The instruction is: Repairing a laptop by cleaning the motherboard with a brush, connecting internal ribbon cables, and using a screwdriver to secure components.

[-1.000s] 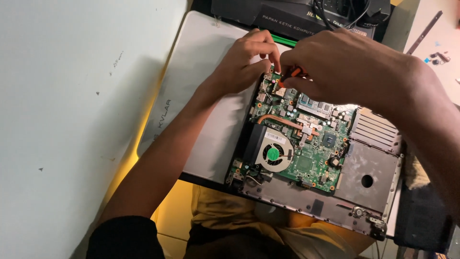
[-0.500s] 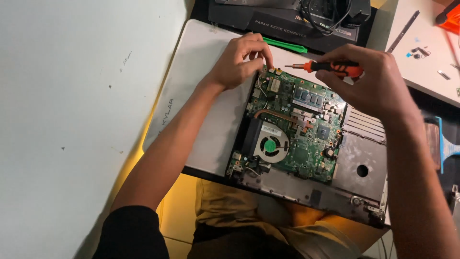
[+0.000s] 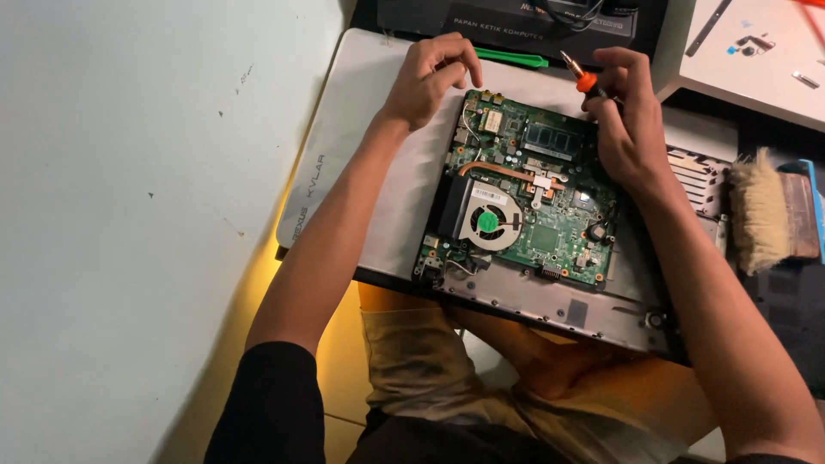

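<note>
An opened laptop base (image 3: 550,305) lies in front of me, its green motherboard (image 3: 550,215) exposed with a round fan (image 3: 488,222) and a copper heat pipe. My left hand (image 3: 430,77) rests at the board's top left corner, fingers curled down onto the edge. My right hand (image 3: 623,116) hovers over the board's top right and grips a small orange-handled screwdriver (image 3: 581,76), its tip pointing up and away from the board.
A white mat (image 3: 361,155) lies under the laptop. A green plastic pry tool (image 3: 511,58) sits behind the board. A dark box (image 3: 516,21) stands at the back. A bristle brush (image 3: 769,210) lies right. A pale wall (image 3: 129,215) fills the left.
My right hand has lifted the screwdriver off the board's top edge and drawn it right and up. The left hand stayed at the top left corner.
</note>
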